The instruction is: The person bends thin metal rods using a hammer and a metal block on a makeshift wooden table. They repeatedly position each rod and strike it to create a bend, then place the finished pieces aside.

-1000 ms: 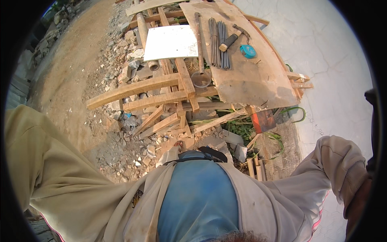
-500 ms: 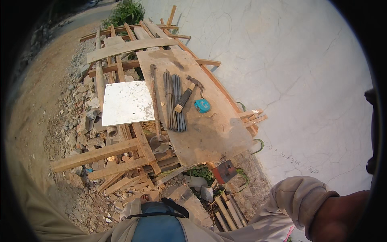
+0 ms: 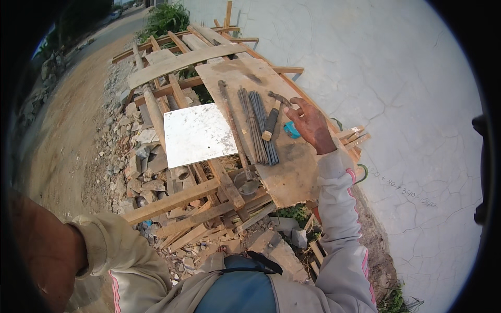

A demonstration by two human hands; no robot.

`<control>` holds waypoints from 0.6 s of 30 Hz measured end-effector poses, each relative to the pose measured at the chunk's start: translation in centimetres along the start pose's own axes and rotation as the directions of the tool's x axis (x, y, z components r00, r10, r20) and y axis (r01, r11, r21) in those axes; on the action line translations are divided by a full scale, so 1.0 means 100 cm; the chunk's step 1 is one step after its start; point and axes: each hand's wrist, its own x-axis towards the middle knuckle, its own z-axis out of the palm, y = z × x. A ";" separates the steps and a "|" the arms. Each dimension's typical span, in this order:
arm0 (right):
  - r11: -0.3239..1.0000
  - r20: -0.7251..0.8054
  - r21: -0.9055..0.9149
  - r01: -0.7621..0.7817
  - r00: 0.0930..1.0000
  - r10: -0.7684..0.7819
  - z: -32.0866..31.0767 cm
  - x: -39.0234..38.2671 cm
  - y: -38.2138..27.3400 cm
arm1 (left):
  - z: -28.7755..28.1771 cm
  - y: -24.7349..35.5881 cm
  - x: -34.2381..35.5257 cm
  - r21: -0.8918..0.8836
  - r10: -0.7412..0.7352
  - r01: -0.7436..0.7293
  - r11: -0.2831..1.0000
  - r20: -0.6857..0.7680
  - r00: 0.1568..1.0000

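My right hand (image 3: 308,122) reaches over the plywood sheet (image 3: 282,172) with fingers apart and slightly curled, at the claw hammer (image 3: 271,125); whether it touches the hammer head I cannot tell. The hammer has a dark wrapped handle. Just under my hand lies a partly hidden turquoise tape measure (image 3: 290,130). Left of the hammer lie bundled thin metal rods (image 3: 258,130) and a long rusty bar (image 3: 229,115), beside a white square panel (image 3: 193,135). My left hand (image 3: 44,250) is at the lower left rim, its fingers out of sight.
Timber offcuts (image 3: 172,206) and poles are stacked over rubble (image 3: 141,172). A pale cracked wall (image 3: 407,120) with handwriting runs along the right. A dirt path (image 3: 73,135) runs along the left, with green plants (image 3: 164,21) at the far end.
My right arm has risen from the lower right to over the hammer. My left forearm has come into the lower left of the picture. The view has tilted to show more ahead.
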 end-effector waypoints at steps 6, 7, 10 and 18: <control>0.938 0.193 -0.335 -0.086 0.968 0.158 0.106 0.009 0.068 | 0.013 -0.060 -0.173 0.017 -0.845 0.859 0.512 -0.171 0.507; 0.936 0.132 -0.328 -0.128 0.975 0.180 0.117 0.012 0.067 | 0.017 -0.069 -0.193 0.028 -0.908 0.915 0.403 -0.117 0.403; 0.936 0.036 -0.274 -0.219 0.971 0.237 0.140 0.017 0.060 | 0.035 -0.093 -0.231 0.091 -0.975 0.970 0.224 0.005 0.224; 0.945 0.098 -0.132 -0.299 0.945 0.313 0.133 0.021 0.096 | 0.054 -0.095 -0.272 0.075 -0.974 0.980 0.184 0.149 0.171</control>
